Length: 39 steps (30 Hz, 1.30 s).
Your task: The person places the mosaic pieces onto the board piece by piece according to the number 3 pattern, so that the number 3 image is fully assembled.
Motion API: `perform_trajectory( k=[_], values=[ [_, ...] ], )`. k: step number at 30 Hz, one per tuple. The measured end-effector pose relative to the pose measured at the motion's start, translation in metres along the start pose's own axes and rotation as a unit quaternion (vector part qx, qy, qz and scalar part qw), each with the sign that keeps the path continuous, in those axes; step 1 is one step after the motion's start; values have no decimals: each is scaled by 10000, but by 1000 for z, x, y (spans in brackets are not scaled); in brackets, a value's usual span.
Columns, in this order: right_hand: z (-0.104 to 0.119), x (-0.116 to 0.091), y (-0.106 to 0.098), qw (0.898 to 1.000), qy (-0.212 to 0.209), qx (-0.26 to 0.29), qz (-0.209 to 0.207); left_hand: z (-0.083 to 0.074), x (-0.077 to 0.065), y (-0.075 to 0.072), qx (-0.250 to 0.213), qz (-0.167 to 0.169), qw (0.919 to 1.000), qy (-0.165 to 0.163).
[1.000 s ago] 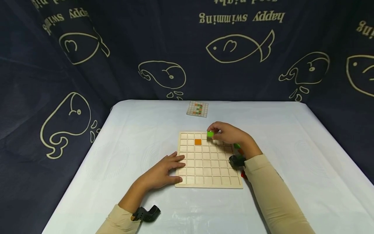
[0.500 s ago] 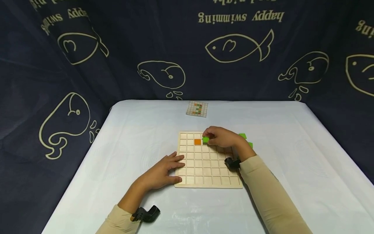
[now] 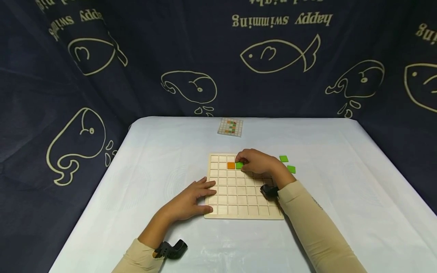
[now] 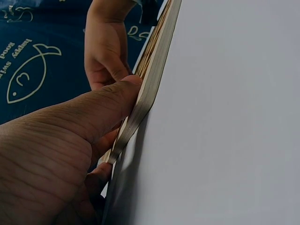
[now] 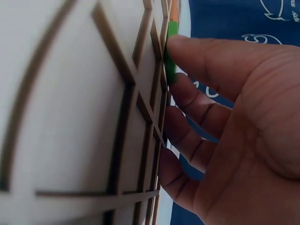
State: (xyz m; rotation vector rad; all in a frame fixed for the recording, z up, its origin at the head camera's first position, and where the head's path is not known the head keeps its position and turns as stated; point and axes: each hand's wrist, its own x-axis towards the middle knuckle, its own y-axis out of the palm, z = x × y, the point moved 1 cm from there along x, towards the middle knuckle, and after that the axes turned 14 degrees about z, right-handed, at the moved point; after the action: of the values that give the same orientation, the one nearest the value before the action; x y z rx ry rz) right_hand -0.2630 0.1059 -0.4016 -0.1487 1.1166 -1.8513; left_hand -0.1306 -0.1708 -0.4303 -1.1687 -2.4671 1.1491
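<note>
A light wooden grid board (image 3: 241, 189) lies flat on the table. An orange tile (image 3: 231, 165) sits in one of its cells toward the far side. My right hand (image 3: 257, 161) pinches a green tile (image 3: 239, 165) between thumb and fingertips, down at the cell just right of the orange one. In the right wrist view the thumb lies on the green tile's (image 5: 172, 56) near face, and the other fingertips touch the board. My left hand (image 3: 189, 199) rests with spread fingers on the board's left edge; the left wrist view shows its thumb (image 4: 117, 93) on the rim.
Two loose green tiles (image 3: 284, 158) lie on the white table (image 3: 164, 159) right of the board; my right forearm covers part of that side. A small pattern card (image 3: 230, 127) with coloured squares lies beyond the board. A dark fish-print curtain (image 3: 218, 57) hangs behind.
My right hand has moved slightly left and nearer, lowering the green tile beside the orange one. Two loose green tiles have come into view behind the wrist. The left hand stays put.
</note>
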Motion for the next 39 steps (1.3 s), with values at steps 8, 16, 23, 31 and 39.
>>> perform_trajectory(
  k=[8, 16, 23, 31, 39],
  values=[
    [-2, 1, -1, 9999, 120, 66, -29, 0, 0, 0, 9, 9, 10000, 19],
    [0, -5, -3, 9990, 104, 431, -81, 0, 0, -1, 113, 22, 9999, 0],
    [-2, -2, -1, 9996, 47, 289, -34, 0, -1, 0, 105, 41, 9999, -28],
    [-2, -9, -4, 9991, 48, 408, -88, -1, 0, 1, 39, 29, 10000, -46],
    [-14, -35, -16, 9942, 197, 912, -541, 0, 0, 0, 84, 49, 10000, -20]
  ],
)
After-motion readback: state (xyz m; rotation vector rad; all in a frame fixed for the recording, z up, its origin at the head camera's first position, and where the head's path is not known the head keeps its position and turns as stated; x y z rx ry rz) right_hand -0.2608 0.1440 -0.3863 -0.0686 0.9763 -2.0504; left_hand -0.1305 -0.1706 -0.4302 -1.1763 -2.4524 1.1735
